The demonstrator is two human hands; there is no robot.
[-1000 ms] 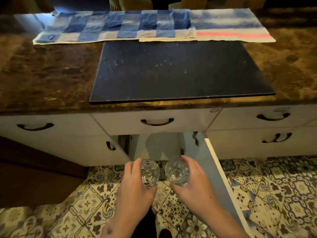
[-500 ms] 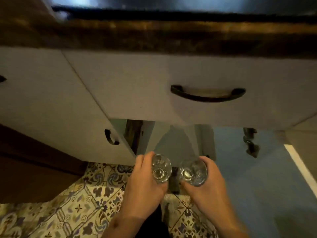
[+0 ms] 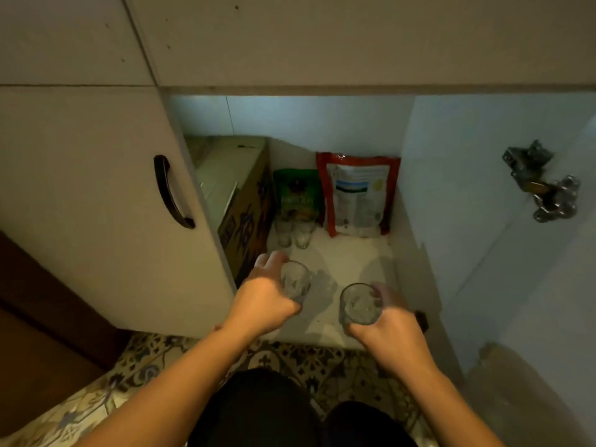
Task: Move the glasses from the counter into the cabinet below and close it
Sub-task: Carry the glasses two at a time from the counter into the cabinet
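Note:
My left hand point(image 3: 263, 296) grips a clear drinking glass point(image 3: 296, 282) just inside the open cabinet, over its white floor point(image 3: 348, 259). A second clear glass point(image 3: 357, 304) is held by my right hand point(image 3: 392, 330) near the cabinet's front edge. Both glasses are upright; whether they touch the shelf I cannot tell. Two more clear glasses point(image 3: 294, 233) stand side by side deeper in, in front of a green packet. The cabinet door point(image 3: 503, 237) is swung open on the right, hinge point(image 3: 541, 182) showing.
A cardboard box point(image 3: 237, 188) fills the cabinet's left side. A green packet point(image 3: 296, 191) and a red-and-white bag point(image 3: 358, 195) lean against the back wall. The neighbouring door with a dark handle point(image 3: 171, 191) is shut on the left. Patterned tile floor point(image 3: 290, 356) lies below.
The view has dropped from the counter and drawer fronts down to the cabinet interior. Both hands have carried their glasses forward into the cabinet opening.

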